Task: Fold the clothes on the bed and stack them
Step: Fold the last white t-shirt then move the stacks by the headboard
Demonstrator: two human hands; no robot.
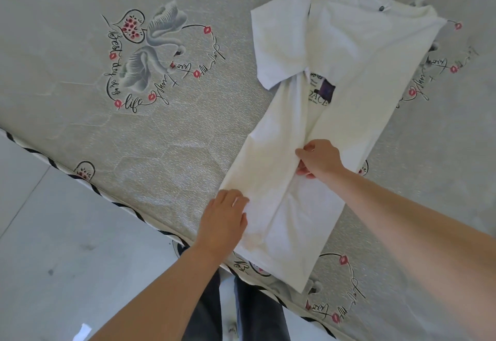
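A white T-shirt (335, 104) lies lengthwise on the bed (161, 131), collar at the far end and hem at the near edge, with both long sides folded in toward the middle so that only a narrow strip of its printed front shows between the flaps. One short sleeve still sticks out flat on the left side near the collar. The right hand (318, 159) has its fingers curled round the inner edge of the left flap about halfway down the shirt, pinching the cloth. The left hand (225, 220) lies flat and relaxed on the outer fold near the hem, pressing it down without gripping. The step in hand looks like tidying the lengthwise fold, so this garment is partly done and nothing is stacked yet. The next move probably calls for tucking in the loose sleeve, then bringing the hem up toward the collar while keeping the side flaps from sliding apart. The bedsheet is grey with swan and heart prints; pale floor tiles (67, 233) show beside the bed.
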